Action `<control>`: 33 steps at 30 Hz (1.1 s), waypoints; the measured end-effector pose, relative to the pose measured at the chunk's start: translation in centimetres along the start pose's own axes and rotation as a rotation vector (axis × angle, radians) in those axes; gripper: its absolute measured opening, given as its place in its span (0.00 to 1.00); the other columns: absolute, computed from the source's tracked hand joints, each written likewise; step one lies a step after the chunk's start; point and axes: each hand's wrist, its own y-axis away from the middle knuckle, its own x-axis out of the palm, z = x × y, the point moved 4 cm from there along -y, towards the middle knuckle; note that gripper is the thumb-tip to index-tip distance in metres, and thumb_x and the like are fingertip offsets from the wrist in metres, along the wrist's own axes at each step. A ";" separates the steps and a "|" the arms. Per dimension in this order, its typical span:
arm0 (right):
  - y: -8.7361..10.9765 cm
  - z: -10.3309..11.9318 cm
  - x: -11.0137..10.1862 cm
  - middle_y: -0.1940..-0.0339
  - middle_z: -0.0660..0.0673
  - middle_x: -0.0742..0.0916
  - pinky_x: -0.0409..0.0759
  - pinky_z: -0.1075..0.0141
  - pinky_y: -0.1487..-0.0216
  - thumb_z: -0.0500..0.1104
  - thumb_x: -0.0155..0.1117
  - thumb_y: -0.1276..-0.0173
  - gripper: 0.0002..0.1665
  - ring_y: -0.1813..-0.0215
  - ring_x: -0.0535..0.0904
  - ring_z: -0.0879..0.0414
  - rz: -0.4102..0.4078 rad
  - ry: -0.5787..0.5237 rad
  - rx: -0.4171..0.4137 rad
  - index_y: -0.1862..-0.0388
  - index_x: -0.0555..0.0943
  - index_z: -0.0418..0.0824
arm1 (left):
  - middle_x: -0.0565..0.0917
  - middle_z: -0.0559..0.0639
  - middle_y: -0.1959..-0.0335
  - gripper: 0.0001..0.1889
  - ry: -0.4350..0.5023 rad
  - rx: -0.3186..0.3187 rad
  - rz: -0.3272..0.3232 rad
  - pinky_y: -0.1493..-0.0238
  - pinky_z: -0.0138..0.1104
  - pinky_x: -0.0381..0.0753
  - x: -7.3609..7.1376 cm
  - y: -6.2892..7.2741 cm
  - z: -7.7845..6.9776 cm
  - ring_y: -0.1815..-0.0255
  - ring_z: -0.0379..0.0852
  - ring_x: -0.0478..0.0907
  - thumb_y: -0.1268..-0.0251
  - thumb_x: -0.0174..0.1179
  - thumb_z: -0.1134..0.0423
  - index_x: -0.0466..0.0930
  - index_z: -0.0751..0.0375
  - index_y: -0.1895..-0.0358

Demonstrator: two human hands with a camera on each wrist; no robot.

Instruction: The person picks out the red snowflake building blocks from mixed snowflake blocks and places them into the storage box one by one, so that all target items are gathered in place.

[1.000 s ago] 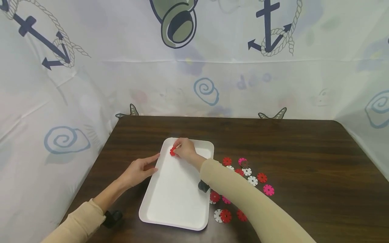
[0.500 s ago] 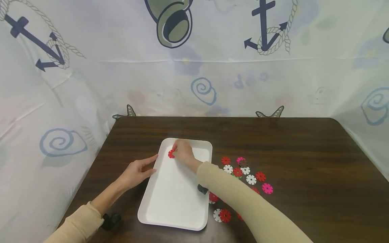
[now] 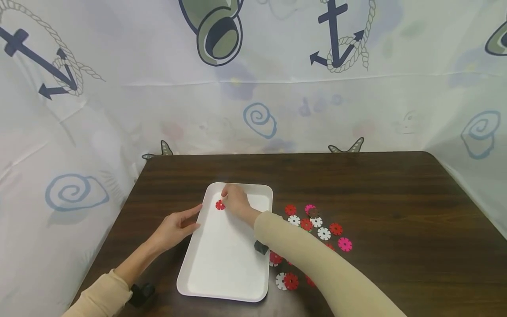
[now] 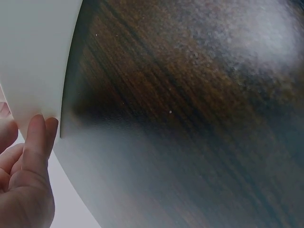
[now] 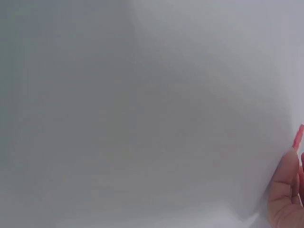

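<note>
The dark brown table with wood lines (image 3: 396, 211) showed a bit further left in the head view than a second ago. So did the smooth white tray with round corners (image 3: 225, 259) on top of it. Scattered flat red, white and pink discs with little notches (image 3: 324, 233) lay on the table, right of the tray, some on top of others. The left hand (image 3: 169, 230) had its thumb and pointing finger stretched wide apart, tips on the tray's left rim, just as before. The right hand (image 3: 236, 202) was over the tray's far part, fingers nearly closed, pinching a round bright red disc (image 3: 219, 205). More of that disc's face showed than before, with notches all around its edge. It was inside the tray, near the far left corner.
</note>
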 end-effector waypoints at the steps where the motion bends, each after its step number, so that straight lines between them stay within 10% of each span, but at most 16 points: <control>1: 0.0 0.0 -0.1 0.66 0.43 0.83 0.79 0.68 0.56 0.31 0.62 0.38 0.03 0.61 0.76 0.52 -0.006 -0.004 -0.005 0.65 0.80 0.35 | 0.68 0.70 0.36 0.30 0.000 0.003 -0.001 0.54 0.42 0.83 0.0 0.0 0.0 0.47 0.62 0.79 0.38 0.60 0.70 0.62 0.68 0.32; 13: 0.3 -0.2 -1.6 0.74 0.45 0.79 0.75 0.76 0.77 0.34 0.64 0.39 0.08 0.78 0.74 0.59 0.045 -0.123 0.061 0.60 0.80 0.36 | 0.67 0.70 0.35 0.30 0.006 0.003 0.007 0.54 0.42 0.83 0.4 0.0 0.0 0.46 0.63 0.78 0.38 0.59 0.70 0.61 0.69 0.32; 33: 2.2 -0.2 -5.8 0.74 0.46 0.76 0.85 0.68 0.66 0.34 0.62 0.36 0.11 0.72 0.79 0.52 0.091 -0.407 0.037 0.55 0.79 0.33 | 0.67 0.70 0.35 0.32 -0.015 0.005 -0.021 0.54 0.44 0.83 0.2 0.3 -0.4 0.45 0.64 0.77 0.39 0.61 0.69 0.61 0.68 0.32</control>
